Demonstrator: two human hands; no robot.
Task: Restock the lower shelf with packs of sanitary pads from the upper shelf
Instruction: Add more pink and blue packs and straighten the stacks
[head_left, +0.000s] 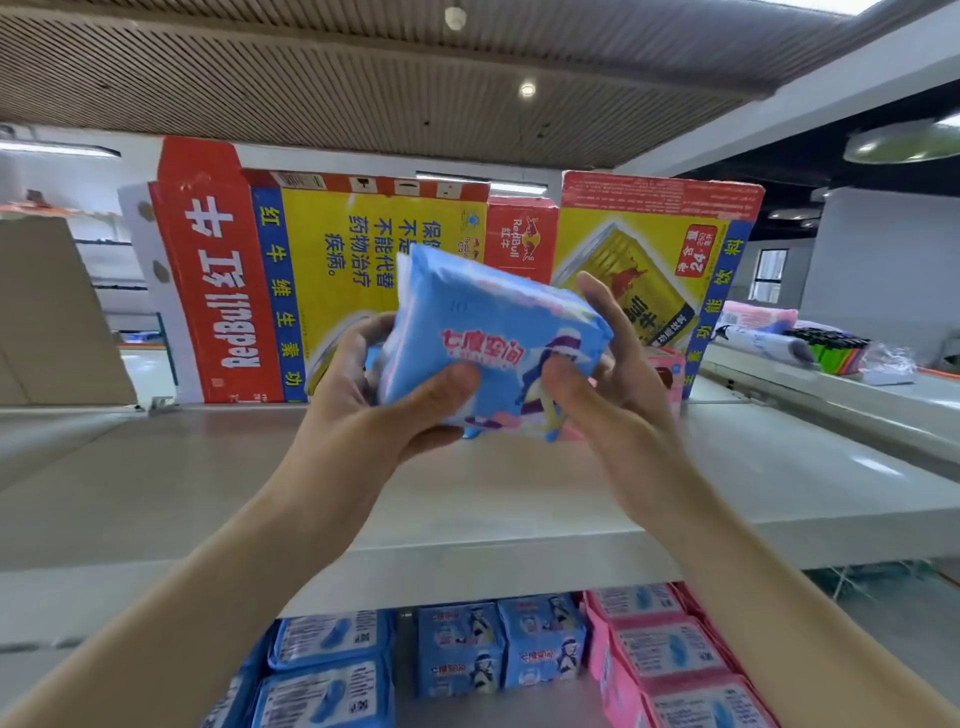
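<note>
Both hands hold one blue pack of sanitary pads (493, 343) in the air above the upper shelf (519, 499). Left hand (374, 395) wraps the pack's left end, thumb pressed on the printed front, fingers curled behind. Right hand (613, 384) grips the right end, thumb on the front, index finger stretched up along the side. Just behind the right hand, a pink pack (667, 371) sits on the upper shelf. Flattened Red Bull cartons (249, 291) stand upright at the back of that shelf. Below its front edge, the lower shelf carries rows of blue packs (327, 670) at left and centre and pink packs (670, 660) at right.
</note>
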